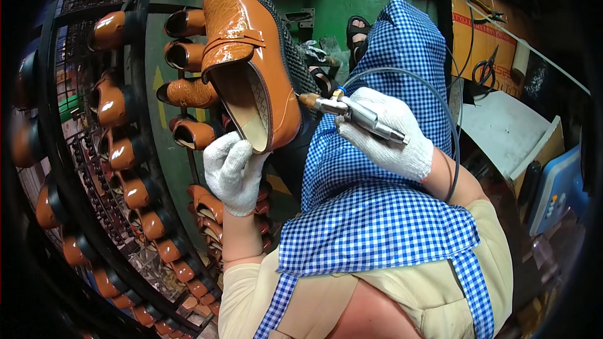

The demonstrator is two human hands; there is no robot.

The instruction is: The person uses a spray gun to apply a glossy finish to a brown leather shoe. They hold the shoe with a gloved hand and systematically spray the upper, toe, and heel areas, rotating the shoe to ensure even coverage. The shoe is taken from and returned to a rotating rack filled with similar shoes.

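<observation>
My left hand, in a white knit glove, pinches the heel rim of a glossy tan-brown slip-on shoe. The shoe is held up with its toe pointing away, its pale insole showing and its dark ribbed sole turned to the right. A strap crosses its wrinkled vamp. In my right hand, gloved too, is a small metal spray gun with a blue fitting and a thin grey hose. Its brass-coloured nozzle is close to the side of the shoe near the sole; whether they touch I cannot tell.
A black metal rack with rows of similar shoes fills the left side. At the right are a cardboard box, black scissors, pliers, a white sheet and a blue container. The hose loops over my apron.
</observation>
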